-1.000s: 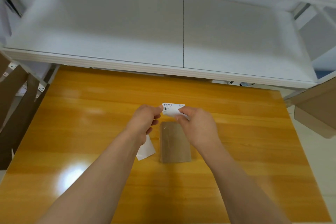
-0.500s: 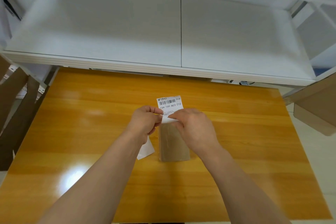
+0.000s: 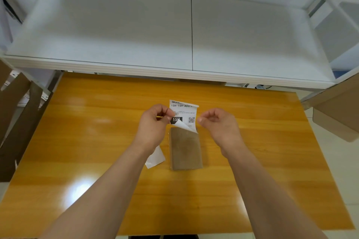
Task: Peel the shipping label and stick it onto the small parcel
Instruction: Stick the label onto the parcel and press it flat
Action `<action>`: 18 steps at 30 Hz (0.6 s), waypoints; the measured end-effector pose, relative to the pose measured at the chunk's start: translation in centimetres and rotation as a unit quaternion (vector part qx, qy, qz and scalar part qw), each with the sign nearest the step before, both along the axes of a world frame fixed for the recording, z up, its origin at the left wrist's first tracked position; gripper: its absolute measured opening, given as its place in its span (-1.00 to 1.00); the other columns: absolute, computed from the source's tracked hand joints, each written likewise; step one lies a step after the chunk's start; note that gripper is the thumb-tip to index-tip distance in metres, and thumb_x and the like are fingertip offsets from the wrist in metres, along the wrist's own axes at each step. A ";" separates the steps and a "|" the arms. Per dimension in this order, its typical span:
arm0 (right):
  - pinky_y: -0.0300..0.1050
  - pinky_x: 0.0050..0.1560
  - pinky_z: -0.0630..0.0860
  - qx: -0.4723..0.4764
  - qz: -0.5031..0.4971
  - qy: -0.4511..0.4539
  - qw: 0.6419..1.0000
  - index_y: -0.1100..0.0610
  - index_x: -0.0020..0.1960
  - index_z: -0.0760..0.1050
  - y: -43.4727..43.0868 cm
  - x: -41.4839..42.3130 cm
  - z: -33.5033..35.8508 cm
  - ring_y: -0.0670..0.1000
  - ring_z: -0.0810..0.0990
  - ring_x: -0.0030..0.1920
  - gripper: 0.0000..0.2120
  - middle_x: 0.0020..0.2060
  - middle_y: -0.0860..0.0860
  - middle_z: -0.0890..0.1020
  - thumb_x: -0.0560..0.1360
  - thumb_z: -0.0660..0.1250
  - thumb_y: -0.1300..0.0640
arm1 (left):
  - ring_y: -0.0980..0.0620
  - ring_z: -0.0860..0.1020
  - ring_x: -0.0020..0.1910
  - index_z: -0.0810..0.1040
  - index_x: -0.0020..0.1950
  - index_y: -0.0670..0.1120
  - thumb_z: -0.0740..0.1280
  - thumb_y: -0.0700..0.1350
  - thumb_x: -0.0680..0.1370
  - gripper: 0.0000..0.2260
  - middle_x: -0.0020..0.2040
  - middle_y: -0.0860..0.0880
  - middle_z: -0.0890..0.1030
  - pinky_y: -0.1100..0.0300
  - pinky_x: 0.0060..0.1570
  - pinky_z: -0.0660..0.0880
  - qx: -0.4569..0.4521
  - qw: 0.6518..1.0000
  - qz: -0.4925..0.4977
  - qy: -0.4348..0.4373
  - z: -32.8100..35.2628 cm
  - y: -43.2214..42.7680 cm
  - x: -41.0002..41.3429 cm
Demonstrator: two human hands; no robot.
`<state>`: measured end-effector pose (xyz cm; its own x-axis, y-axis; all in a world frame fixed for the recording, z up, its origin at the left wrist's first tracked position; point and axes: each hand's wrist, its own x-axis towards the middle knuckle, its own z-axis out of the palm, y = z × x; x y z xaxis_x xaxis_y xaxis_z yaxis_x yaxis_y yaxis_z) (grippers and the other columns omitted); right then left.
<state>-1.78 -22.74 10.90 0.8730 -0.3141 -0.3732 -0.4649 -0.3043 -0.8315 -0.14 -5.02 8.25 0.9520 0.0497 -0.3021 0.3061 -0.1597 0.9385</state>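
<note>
My left hand (image 3: 155, 122) pinches the left edge of the white shipping label (image 3: 184, 111) and holds it upright above the table. The label shows a barcode, the code 15H-159-A03, a black 15H block and a QR code. Its lower left corner is peeled up and folds over as a white flap. My right hand (image 3: 215, 124) hovers just right of the label with loosely curled fingers, thumb tip beside its edge, holding nothing. The small brown parcel (image 3: 185, 149) lies flat on the table directly below the label.
A white scrap of paper (image 3: 155, 158) lies on the orange wooden table (image 3: 97, 141) under my left wrist. A white shelf (image 3: 155, 35) overhangs the table's far edge. Brown cardboard stands at the left (image 3: 17, 122) and right (image 3: 338, 114) sides.
The label has been raised and turned to face me, a lower corner has come peeled, and my right hand has let go and drawn off to the right.
</note>
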 end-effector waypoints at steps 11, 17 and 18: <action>-0.10 -0.24 0.45 -0.011 0.029 -0.032 0.999 0.01 -0.25 0.53 0.3 -0.6 -0.5 -0.02 0.54 -0.32 -0.79 -0.35 0.03 0.60 0.42 0.46 0.28 | 0.12 0.55 -0.23 0.63 0.00 -0.14 0.31 -0.32 0.56 -0.86 -0.17 -0.02 0.59 0.39 -0.27 0.44 -0.032 0.999 -0.006 0.001 -0.6 0.2 -0.3; -0.08 -0.27 0.44 -0.032 0.027 -0.039 0.998 0.01 -0.28 0.45 0.3 -0.9 -1.6 0.02 0.59 -0.30 -0.74 -0.36 0.05 0.62 0.45 0.41 0.29 | 0.04 0.56 -0.14 0.61 -0.02 -0.03 0.42 -0.33 0.48 -0.80 -0.08 -0.06 0.57 0.20 -0.10 0.53 -0.053 0.998 -0.025 0.029 -1.0 0.3 -0.6; -0.12 -0.28 0.41 -0.035 0.031 -0.041 0.998 0.01 -0.26 0.48 0.3 -1.0 -1.8 -0.03 0.54 -0.33 -0.77 -0.37 0.02 0.59 0.46 0.40 0.29 | 0.04 0.56 -0.14 0.61 0.00 -0.04 0.44 -0.34 0.46 -0.77 -0.07 -0.06 0.56 0.19 -0.08 0.54 -0.057 0.997 -0.033 0.037 -1.0 0.3 -0.7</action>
